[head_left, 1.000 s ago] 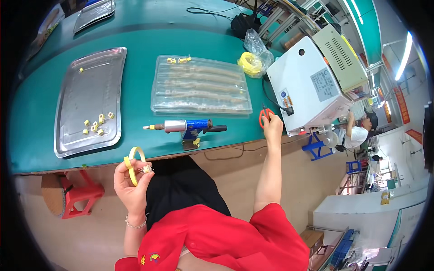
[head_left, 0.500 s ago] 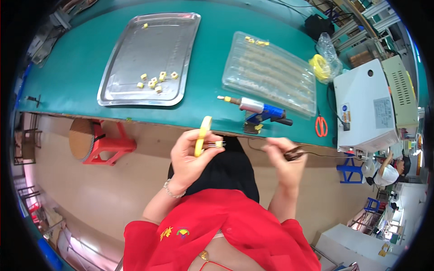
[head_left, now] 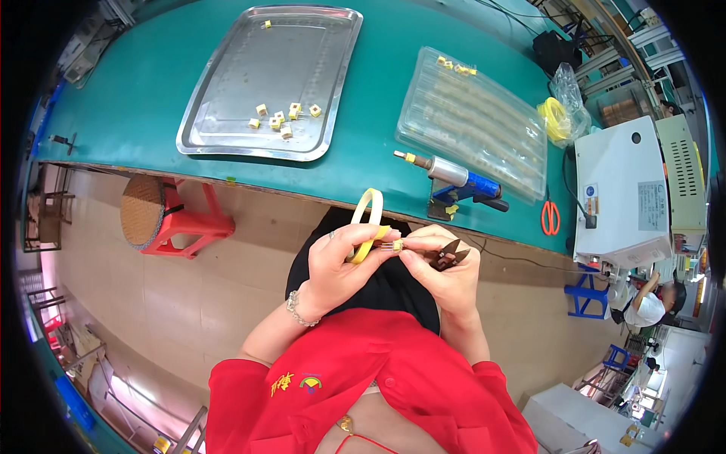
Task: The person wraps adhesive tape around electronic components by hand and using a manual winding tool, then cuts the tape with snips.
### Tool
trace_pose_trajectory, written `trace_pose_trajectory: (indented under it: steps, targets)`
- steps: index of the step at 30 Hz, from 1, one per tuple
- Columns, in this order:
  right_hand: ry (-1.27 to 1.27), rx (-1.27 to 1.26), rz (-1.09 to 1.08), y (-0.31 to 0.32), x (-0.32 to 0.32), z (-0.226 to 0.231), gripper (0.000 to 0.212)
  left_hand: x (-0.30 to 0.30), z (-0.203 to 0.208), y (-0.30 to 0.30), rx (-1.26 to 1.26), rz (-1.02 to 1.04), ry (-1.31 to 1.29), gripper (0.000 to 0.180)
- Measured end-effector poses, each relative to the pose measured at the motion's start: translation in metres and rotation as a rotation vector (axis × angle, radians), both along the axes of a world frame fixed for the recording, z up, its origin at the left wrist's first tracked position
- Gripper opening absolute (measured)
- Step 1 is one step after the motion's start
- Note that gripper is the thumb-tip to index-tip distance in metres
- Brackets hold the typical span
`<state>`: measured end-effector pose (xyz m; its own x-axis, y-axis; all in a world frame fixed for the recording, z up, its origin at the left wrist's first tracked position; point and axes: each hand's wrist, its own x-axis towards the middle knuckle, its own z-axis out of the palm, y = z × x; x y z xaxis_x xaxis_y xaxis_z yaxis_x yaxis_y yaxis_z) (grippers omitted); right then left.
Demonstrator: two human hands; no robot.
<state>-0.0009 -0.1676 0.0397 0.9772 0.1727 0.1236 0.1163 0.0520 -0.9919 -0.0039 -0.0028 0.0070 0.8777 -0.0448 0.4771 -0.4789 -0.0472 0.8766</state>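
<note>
My left hand (head_left: 344, 261) is closed, with a roll of yellow tape (head_left: 370, 200) looped over its fingers. Between its thumb and fingertips sits a small yellow component (head_left: 398, 245) with thin metal pins. The right hand (head_left: 448, 276) meets it there, thumb and forefinger pressed at the component's right side. Tucked in that same hand is a dark pair of small cutters (head_left: 449, 257), jaws pointing away to the right. Whether the right fingertips also pinch a tape end is too small to tell.
On the green bench (head_left: 370, 91) lies a metal tray (head_left: 249, 83) with several yellow components. Right of it are a clear plastic case (head_left: 476, 121), a blue-and-silver bench tool (head_left: 461, 181), orange-handled scissors (head_left: 550, 217) and a white machine (head_left: 616, 189). A red stool (head_left: 185, 227) stands below.
My right hand has come left, cutters still in it, and now touches the component in my left hand. The left hand has shifted slightly right. The whole view has shifted a little.
</note>
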Motion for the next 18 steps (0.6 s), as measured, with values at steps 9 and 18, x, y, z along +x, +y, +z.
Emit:
trace_pose_trajectory:
  steps: [9, 18]
  targets:
    - [-0.014, -0.015, -0.029, -0.0018, 0.0003, 0.0001, 0.012, 0.0006, 0.0043, -0.0038, 0.040, 0.035, -0.050, 0.032]
    - [0.009, -0.058, -0.051, -0.0006, -0.0037, 0.0029, 0.012, 0.0008, 0.0086, -0.0038, 0.105, 0.062, -0.050, 0.031]
